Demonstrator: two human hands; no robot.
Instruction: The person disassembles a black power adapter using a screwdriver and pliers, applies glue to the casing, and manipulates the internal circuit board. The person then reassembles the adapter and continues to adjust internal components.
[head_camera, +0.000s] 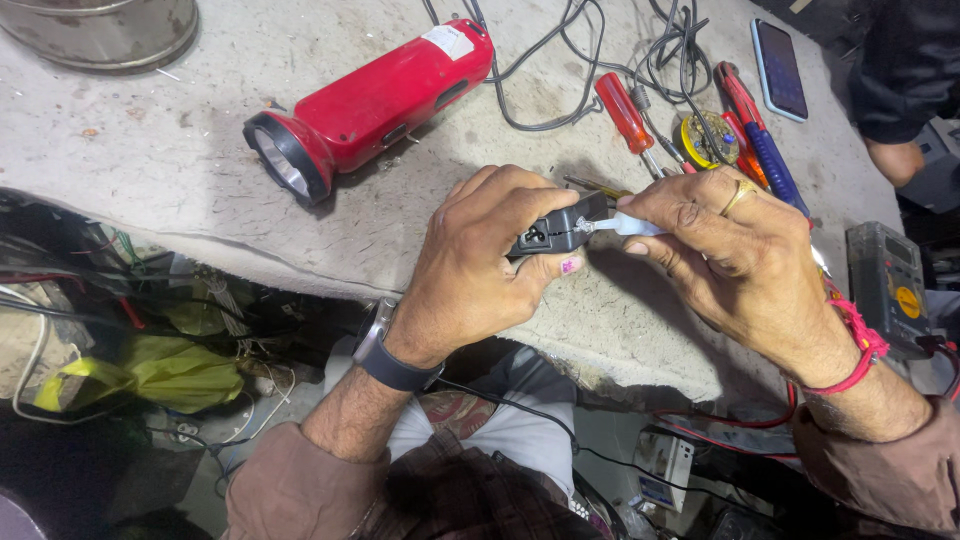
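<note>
My left hand (480, 265) grips a small black plastic adapter-like part (556, 230) over the front edge of a worn grey workbench (150, 170). My right hand (735, 255), with a gold ring and a red wrist thread, holds a small white tube (632, 225) whose tip touches the end of the black part. A dark watch sits on my left wrist.
A red torch (365, 105) lies at the back. A red-handled screwdriver (625, 112), red-and-blue pliers (760, 140), a yellow round board (705, 140), tangled wires (600, 50) and a phone (779, 68) lie to the right. A multimeter (888, 285) sits far right. Another person's arm (900, 90) is at top right.
</note>
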